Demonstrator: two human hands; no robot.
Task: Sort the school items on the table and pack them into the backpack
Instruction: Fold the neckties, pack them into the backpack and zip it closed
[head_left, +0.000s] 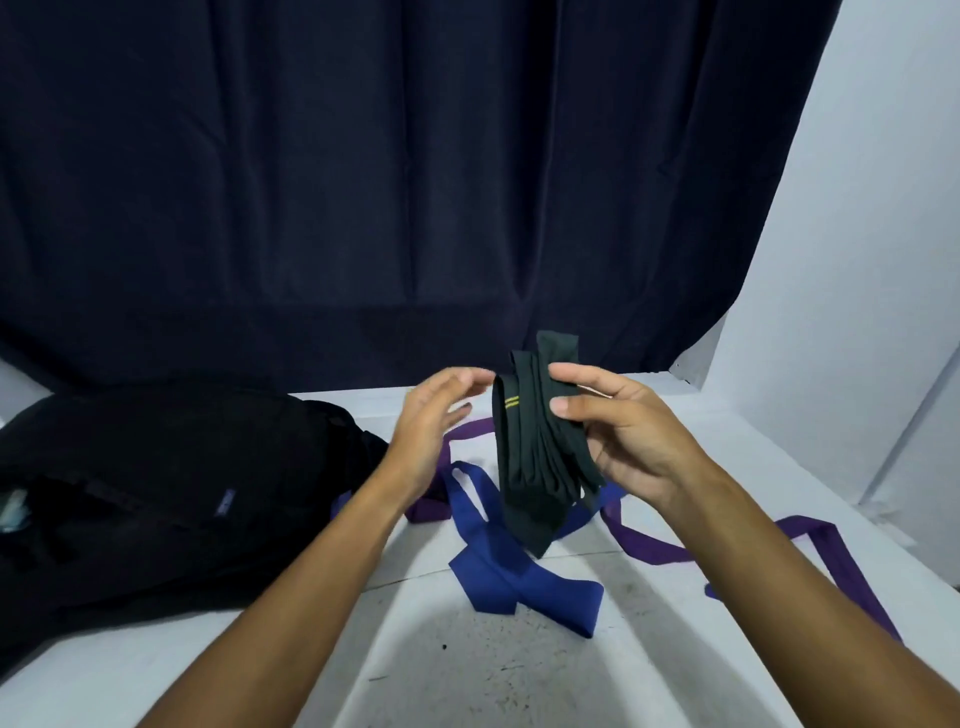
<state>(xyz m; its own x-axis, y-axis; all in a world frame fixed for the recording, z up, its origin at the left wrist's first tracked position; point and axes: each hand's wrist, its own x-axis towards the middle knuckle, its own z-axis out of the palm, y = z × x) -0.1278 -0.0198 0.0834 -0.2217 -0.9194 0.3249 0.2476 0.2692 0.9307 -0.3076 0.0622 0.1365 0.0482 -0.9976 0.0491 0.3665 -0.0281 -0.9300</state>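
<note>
My right hand (628, 436) pinches a folded dark green tie (535, 457) with two thin yellow stripes, held upright above the table. My left hand (431, 421) hovers just left of the tie, fingers relaxed and blurred, not touching it. Below them a blue tie (498, 566) lies crossed on the white table (519, 675). A purple tie (654, 545) trails across the table behind and to the right. The black backpack (156, 499) lies on its side at the left.
A dark blue curtain (415, 156) hangs behind the table. A white wall (883, 260) rises at the right. Something pale shows in the backpack's side pocket (13, 509) at the far left.
</note>
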